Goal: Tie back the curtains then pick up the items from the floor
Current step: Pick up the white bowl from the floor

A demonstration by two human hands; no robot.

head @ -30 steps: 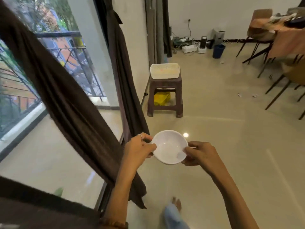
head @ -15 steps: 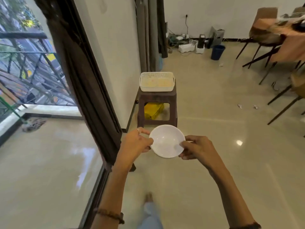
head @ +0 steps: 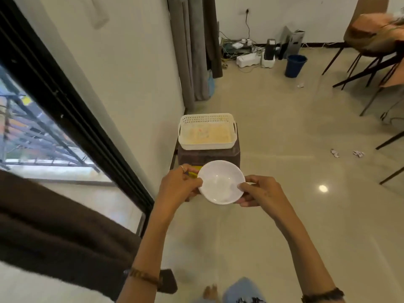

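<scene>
A white bowl (head: 220,181) is held level in front of me, above the floor. My left hand (head: 179,185) pinches its left rim and my right hand (head: 260,191) pinches its right rim. Just beyond the bowl a cream plastic basket (head: 207,147) sits on a brown stool (head: 229,157). A brown curtain (head: 54,232) fills the lower left beside the glass door. Grey and brown curtains (head: 194,47) hang against the wall further back. Two crumpled scraps (head: 334,152) lie on the floor at the right.
A black-framed glass door (head: 72,119) runs along the left wall. Cables, white boxes and a blue bucket (head: 295,65) stand by the far wall. A table (head: 376,38) and thin-legged chairs stand at the right. Something yellow (head: 192,174) shows under the stool.
The view has moved forward: stool and basket are closer and now just beyond the bowl. The brown curtain has slid from the left side to the lower left. Both hands keep hold of the bowl.
</scene>
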